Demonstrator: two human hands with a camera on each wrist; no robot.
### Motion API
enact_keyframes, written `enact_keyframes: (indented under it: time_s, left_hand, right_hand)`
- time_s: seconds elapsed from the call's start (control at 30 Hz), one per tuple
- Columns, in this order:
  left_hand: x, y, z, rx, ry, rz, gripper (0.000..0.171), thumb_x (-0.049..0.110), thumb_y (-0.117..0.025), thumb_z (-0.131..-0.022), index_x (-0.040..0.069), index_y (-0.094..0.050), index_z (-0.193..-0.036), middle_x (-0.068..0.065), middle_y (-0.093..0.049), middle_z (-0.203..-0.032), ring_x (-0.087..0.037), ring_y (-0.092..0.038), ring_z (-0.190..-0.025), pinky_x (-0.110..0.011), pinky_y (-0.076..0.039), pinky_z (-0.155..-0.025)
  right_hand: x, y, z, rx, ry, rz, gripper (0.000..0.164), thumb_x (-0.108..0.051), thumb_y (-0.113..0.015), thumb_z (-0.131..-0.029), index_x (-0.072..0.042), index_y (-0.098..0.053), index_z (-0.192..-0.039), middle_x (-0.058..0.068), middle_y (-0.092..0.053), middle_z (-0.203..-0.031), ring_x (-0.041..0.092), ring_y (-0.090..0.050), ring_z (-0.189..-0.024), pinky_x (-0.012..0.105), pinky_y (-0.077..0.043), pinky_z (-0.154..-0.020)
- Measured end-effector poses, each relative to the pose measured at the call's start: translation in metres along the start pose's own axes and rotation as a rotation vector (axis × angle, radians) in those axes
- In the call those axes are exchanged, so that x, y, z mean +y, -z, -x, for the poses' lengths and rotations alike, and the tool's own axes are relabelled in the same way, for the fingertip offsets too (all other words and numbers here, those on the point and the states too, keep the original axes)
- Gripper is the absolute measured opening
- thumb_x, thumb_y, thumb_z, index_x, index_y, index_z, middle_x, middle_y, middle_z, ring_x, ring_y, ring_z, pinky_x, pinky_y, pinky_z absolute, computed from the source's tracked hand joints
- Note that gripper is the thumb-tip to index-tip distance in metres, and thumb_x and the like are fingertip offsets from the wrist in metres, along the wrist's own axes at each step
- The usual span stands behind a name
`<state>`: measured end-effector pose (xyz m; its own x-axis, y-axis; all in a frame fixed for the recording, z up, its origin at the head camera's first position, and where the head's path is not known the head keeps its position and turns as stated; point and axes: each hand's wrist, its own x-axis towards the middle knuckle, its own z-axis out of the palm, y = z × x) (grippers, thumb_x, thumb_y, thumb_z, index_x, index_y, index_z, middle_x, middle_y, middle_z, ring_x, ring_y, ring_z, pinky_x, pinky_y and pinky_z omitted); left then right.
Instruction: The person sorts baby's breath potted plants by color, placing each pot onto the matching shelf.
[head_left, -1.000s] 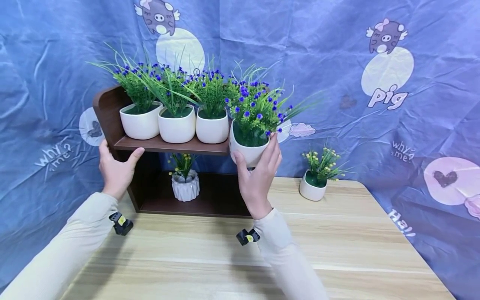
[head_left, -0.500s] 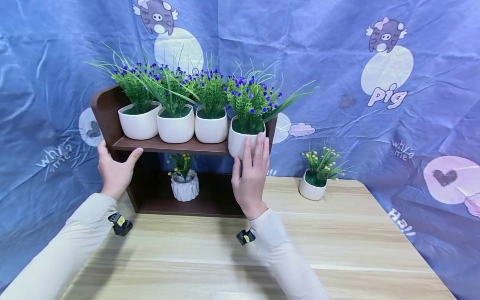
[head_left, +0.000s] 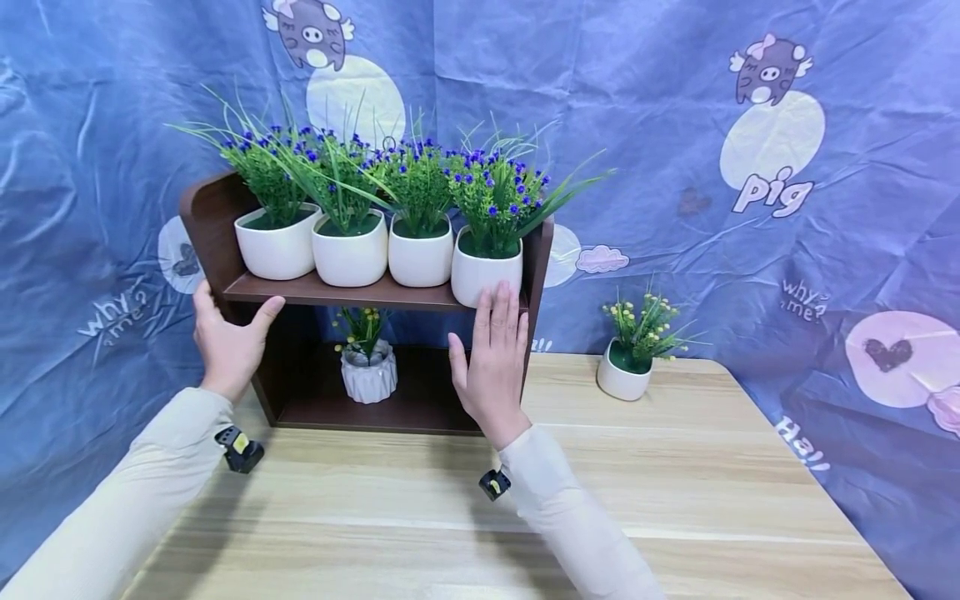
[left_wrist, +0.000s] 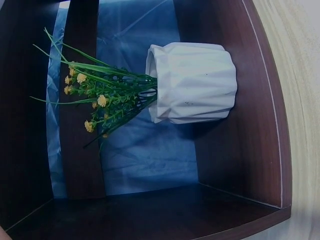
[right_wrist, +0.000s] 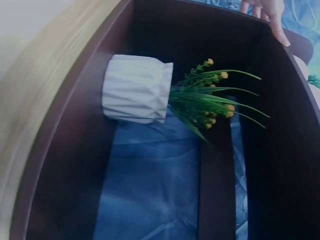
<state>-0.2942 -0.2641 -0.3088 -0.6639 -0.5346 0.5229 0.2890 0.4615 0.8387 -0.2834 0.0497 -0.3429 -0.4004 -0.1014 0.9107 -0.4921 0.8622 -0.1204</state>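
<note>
A dark brown two-tier shelf (head_left: 375,294) stands on the table, its upper board carrying a row of white pots with blue-flowered plants. My left hand (head_left: 228,346) holds the shelf's left side panel, thumb at the front edge and fingers on the outer side; the right wrist view also shows this left hand (right_wrist: 270,12) on the edge. At the row's right end, my right hand (head_left: 491,371) has straight fingers against the front of the last white pot (head_left: 486,279). That pot sits upright beside its neighbour pot (head_left: 421,260).
A ribbed white pot (left_wrist: 197,82) with a yellow-flowered plant stands on the lower tier. Farther right on the wooden table (head_left: 675,475) is a smaller white pot (head_left: 624,375), also with yellow flowers. A blue printed cloth (head_left: 652,167) hangs behind.
The rightmost blue-flowered pot has moved left and back onto the upper board. My right hand has let go of its grip and now presses the pot's front with straight fingers. The left hand stays put.
</note>
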Motion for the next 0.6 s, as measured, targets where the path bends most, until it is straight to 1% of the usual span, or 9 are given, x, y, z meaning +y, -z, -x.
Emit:
enact_keyframes:
  time_s: [0.13, 0.3, 0.4, 0.53, 0.6]
  left_hand:
    - [-0.001, 0.0, 0.0, 0.002, -0.005, 0.004, 0.081, 0.032, -0.08, -0.077, 0.016, -0.036, -0.143, -0.011, -0.052, -0.135, -0.022, -0.045, -0.125, -0.028, -0.032, -0.106]
    - [-0.001, 0.0, 0.0, 0.007, -0.005, 0.003, 0.081, 0.032, -0.08, -0.077, 0.015, -0.036, -0.142, -0.012, -0.053, -0.135, -0.022, -0.046, -0.124, -0.028, -0.033, -0.105]
    - [-0.001, 0.0, 0.001, 0.008, -0.005, 0.006, 0.08, 0.031, -0.08, -0.077, 0.015, -0.037, -0.142, -0.012, -0.053, -0.134, -0.022, -0.047, -0.124, -0.028, -0.033, -0.105]
    - [0.0, 0.0, 0.0, 0.008, -0.01, -0.001, 0.08, 0.031, -0.08, -0.077, 0.015, -0.037, -0.142, -0.013, -0.054, -0.134, -0.022, -0.048, -0.122, -0.028, -0.034, -0.104]
    - [0.0, 0.0, 0.0, 0.01, -0.012, -0.007, 0.08, 0.031, -0.08, -0.077, 0.015, -0.037, -0.142, -0.013, -0.054, -0.133, -0.023, -0.048, -0.122, -0.028, -0.034, -0.104]
  right_hand:
    - [0.002, -0.003, 0.004, -0.048, -0.01, 0.012, 0.068, -0.033, -0.045, -0.099, -0.001, -0.017, -0.152, 0.017, -0.007, -0.159, 0.034, -0.006, -0.146, 0.057, -0.007, -0.115]
    - [0.002, -0.004, 0.006, -0.084, -0.037, 0.06, 0.071, -0.035, -0.048, -0.097, -0.001, -0.019, -0.152, 0.015, -0.005, -0.16, 0.032, -0.005, -0.147, 0.056, -0.008, -0.115]
    - [-0.001, -0.003, 0.004, -0.102, -0.063, 0.107, 0.071, -0.039, -0.048, -0.097, -0.002, -0.022, -0.151, 0.014, -0.005, -0.16, 0.03, -0.006, -0.147, 0.057, -0.009, -0.115]
    - [-0.008, 0.002, 0.0, -0.141, -0.101, 0.182, 0.072, -0.047, -0.043, -0.098, -0.002, -0.025, -0.15, 0.014, -0.006, -0.16, 0.029, -0.008, -0.147, 0.06, -0.008, -0.113]
    - [-0.012, 0.005, -0.002, -0.159, -0.119, 0.2, 0.073, -0.05, -0.042, -0.098, -0.002, -0.026, -0.15, 0.015, -0.007, -0.16, 0.029, -0.009, -0.147, 0.061, -0.009, -0.113]
